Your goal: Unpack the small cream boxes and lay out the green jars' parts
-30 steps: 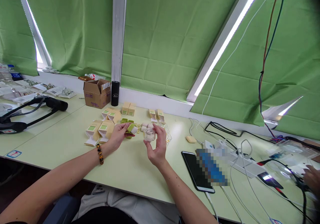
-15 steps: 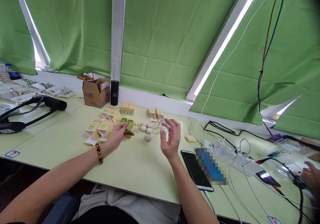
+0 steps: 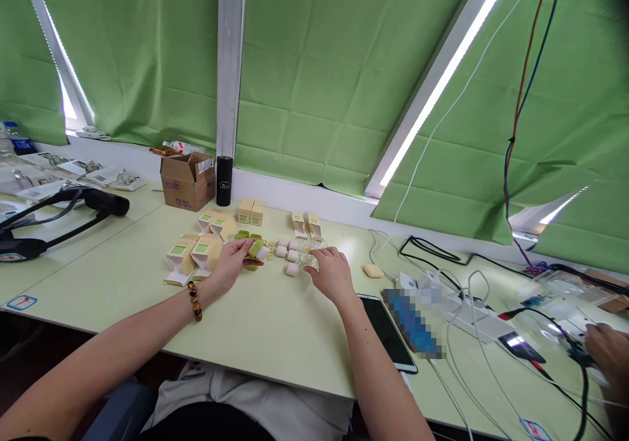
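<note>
My left hand (image 3: 233,261) is closed around a small green case (image 3: 255,249) with a pale, rounded cube (image 3: 263,253) at its right end. My right hand (image 3: 331,272) is palm down and low over the table, its thumb and fingers curved around a clear plastic cover (image 3: 313,257); the fingers partly hide it. Between the hands lie several pale pinkish cubes (image 3: 292,256) and small yellow pieces (image 3: 270,251). More green cases (image 3: 242,234) lie just behind my left hand.
Opened cardboard boxes with green windows (image 3: 179,257) stand left, others (image 3: 305,225) at the back. Beyond are a brown carton (image 3: 188,182) and a black cylinder (image 3: 224,182). To the right lie a phone (image 3: 388,333), a power strip (image 3: 472,316), cables, and another person's hand (image 3: 607,349).
My right hand has turned from palm-inward to palm-down and lowered the clear plastic cover leftward to the table. My left hand keeps its hold on the green case.
</note>
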The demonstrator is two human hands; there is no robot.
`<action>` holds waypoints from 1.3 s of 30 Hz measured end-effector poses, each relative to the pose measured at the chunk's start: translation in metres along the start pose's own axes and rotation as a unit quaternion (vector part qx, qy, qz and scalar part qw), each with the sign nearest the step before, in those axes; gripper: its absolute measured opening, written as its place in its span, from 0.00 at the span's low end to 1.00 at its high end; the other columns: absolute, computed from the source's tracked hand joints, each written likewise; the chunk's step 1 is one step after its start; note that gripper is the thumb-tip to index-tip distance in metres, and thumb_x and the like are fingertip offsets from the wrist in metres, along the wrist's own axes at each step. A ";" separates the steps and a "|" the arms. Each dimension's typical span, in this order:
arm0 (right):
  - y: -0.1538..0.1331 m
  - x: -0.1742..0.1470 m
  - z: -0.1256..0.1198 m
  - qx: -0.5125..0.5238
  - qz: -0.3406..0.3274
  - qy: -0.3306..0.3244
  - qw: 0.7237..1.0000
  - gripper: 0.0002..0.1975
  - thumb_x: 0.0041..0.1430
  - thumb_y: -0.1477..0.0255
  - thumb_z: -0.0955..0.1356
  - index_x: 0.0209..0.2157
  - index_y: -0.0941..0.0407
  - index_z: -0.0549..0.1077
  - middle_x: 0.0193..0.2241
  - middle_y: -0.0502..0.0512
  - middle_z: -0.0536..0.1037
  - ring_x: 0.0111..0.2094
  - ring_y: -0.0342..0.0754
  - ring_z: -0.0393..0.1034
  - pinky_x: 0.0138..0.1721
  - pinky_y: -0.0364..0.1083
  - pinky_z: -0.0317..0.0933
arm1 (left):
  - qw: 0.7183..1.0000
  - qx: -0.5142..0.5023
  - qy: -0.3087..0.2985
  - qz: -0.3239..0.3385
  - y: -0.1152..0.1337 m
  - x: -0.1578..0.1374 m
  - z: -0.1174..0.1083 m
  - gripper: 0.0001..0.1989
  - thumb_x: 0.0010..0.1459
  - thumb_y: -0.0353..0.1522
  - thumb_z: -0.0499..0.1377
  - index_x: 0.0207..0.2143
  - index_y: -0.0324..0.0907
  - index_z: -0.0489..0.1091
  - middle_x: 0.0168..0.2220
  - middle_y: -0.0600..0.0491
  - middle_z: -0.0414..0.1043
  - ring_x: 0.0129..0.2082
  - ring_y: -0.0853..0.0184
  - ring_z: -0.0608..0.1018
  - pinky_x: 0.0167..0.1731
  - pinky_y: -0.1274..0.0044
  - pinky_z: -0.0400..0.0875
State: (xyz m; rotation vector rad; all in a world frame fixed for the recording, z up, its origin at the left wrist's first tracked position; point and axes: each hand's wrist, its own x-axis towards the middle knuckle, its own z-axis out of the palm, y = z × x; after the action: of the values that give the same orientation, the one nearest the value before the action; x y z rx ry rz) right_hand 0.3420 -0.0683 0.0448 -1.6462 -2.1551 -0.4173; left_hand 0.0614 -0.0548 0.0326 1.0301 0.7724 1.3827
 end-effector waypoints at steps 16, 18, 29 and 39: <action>-0.007 -0.002 0.011 -0.075 0.008 -0.047 0.996 0.15 0.65 0.65 0.73 0.50 0.56 0.78 0.51 0.65 0.77 0.55 0.61 0.65 0.53 0.54 0.60 | 1.000 0.011 0.005 0.002 0.000 -0.001 0.000 0.28 0.50 0.50 0.74 0.42 0.35 0.81 0.42 0.43 0.81 0.38 0.61 0.82 0.35 0.69 0.84; -0.008 -0.001 0.008 -0.074 0.012 -0.053 0.996 0.16 0.65 0.64 0.73 0.51 0.56 0.78 0.51 0.65 0.77 0.55 0.61 0.64 0.53 0.54 0.59 | 1.000 0.012 0.006 0.000 0.000 -0.001 0.001 0.28 0.50 0.50 0.74 0.42 0.35 0.81 0.41 0.43 0.81 0.38 0.61 0.82 0.35 0.70 0.84; -0.008 0.001 -0.002 -0.045 0.027 -0.061 0.997 0.09 0.60 0.80 0.69 0.37 0.53 0.80 0.38 0.55 0.83 0.44 0.52 0.73 0.43 0.50 0.53 | 1.000 0.012 0.002 -0.002 -0.002 0.002 -0.001 0.28 0.51 0.51 0.73 0.43 0.35 0.81 0.41 0.43 0.81 0.38 0.62 0.82 0.37 0.68 0.85; -0.006 0.001 -0.006 -0.002 0.015 0.036 0.999 0.09 0.58 0.81 0.69 0.33 0.54 0.79 0.33 0.54 0.83 0.40 0.53 0.73 0.41 0.51 0.55 | 1.000 -0.002 0.003 -0.006 -0.001 0.001 0.000 0.24 0.55 0.46 0.73 0.43 0.35 0.80 0.42 0.43 0.82 0.38 0.62 0.83 0.37 0.70 0.84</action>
State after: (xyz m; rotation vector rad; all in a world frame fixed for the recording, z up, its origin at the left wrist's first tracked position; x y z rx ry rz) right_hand 0.3363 -0.0719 0.0504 -1.6379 -2.0766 -0.4643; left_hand 0.0616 -0.0536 0.0315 1.0165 0.7793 1.3768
